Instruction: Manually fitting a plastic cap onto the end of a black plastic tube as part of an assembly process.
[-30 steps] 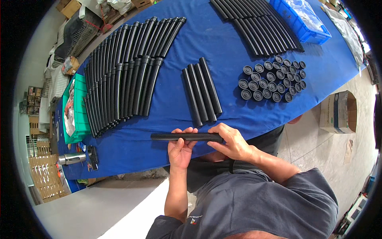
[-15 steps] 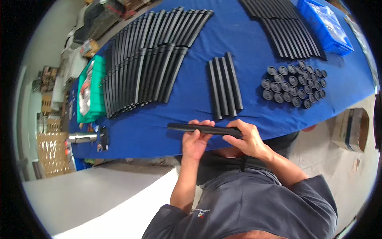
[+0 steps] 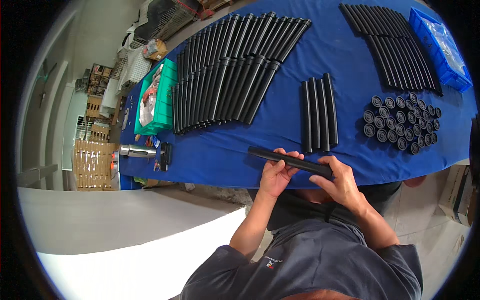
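Note:
A black tube lies across both my hands just above the table's near edge, its right end lower than its left. My left hand holds it from below near the middle, thumb on the near side and fingers curled round the far side. At its right end, my right hand grips it between thumb and fingers. Beyond my hands, several similar black tubes lie side by side on the blue cloth. To their right stands a cluster of round black ringed caps.
Rows of black tubes with collared ends fill the far left of the blue-covered table. A green bin and a silver cylindrical tool are at left. More tubes and a blue bin occupy the far right.
The whole scene has shifted rightward in the picture. The tube now slants more, its right end lower. Both hands keep their hold on it.

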Demonstrator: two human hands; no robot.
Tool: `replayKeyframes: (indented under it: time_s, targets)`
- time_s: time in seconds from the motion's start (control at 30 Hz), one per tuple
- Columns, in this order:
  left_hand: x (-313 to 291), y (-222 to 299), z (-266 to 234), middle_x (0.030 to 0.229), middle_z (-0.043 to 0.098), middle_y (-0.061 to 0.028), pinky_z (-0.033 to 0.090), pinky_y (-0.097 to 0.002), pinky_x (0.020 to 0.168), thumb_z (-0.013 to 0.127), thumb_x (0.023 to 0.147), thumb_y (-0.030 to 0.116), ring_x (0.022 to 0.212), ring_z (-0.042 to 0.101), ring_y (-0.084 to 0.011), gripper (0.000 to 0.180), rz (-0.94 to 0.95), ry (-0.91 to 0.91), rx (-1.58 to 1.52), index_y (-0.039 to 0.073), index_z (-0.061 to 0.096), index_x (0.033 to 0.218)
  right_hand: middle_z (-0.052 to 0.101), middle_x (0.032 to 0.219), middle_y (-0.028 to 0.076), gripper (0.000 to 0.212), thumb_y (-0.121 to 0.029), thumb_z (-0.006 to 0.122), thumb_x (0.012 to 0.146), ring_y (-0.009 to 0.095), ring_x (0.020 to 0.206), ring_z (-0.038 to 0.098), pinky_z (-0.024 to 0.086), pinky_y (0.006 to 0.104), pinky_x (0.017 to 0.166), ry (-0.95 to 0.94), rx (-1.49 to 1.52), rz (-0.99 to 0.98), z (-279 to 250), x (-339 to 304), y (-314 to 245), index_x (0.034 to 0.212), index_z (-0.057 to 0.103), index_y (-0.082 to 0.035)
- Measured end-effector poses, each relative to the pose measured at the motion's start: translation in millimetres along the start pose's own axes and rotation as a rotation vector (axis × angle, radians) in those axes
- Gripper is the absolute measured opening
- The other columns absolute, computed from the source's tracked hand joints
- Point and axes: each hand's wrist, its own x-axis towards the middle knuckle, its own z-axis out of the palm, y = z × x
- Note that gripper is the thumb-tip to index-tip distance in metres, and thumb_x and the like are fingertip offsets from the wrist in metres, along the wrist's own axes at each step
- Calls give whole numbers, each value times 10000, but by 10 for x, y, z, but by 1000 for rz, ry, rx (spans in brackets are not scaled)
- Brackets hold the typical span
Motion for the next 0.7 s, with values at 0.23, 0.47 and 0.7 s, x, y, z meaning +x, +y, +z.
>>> replayKeyframes:
  time_s: [0.23, 0.47, 0.7]
  targets:
    - [-30, 20, -16, 1297, 618, -216, 498, -539, 1066, 639, 967, 117, 1294, 545, -394, 286, 34, -4, 49, 64, 562, 1237, 645, 911, 163, 309, -89, 761, 822, 323, 800, 648, 512, 361, 714, 102, -6, -171, 42, -33, 169, 1073, 608, 4]
    - [-220, 742, 0, 1254, 643, -183, 527, -455, 1015, 712, 918, 165, 1211, 613, -339, 348, 281, 212, 562, 75, 564, 1220, 683, 886, 94, 241, 36, 686, 853, 136, 814, 665, 548, 271, 770, 121, 710, 322, -238, -170, 204, 1065, 574, 18]
    - [-222, 515, 924, 1148, 687, -110, 532, -409, 915, 848, 709, 155, 1090, 653, -304, 513, 531, -303, 2126, 45, 658, 1172, 680, 863, 83, 240, 20, 694, 851, 141, 799, 676, 554, 271, 752, -34, 652, 344, -247, 12, 82, 1056, 571, 14]
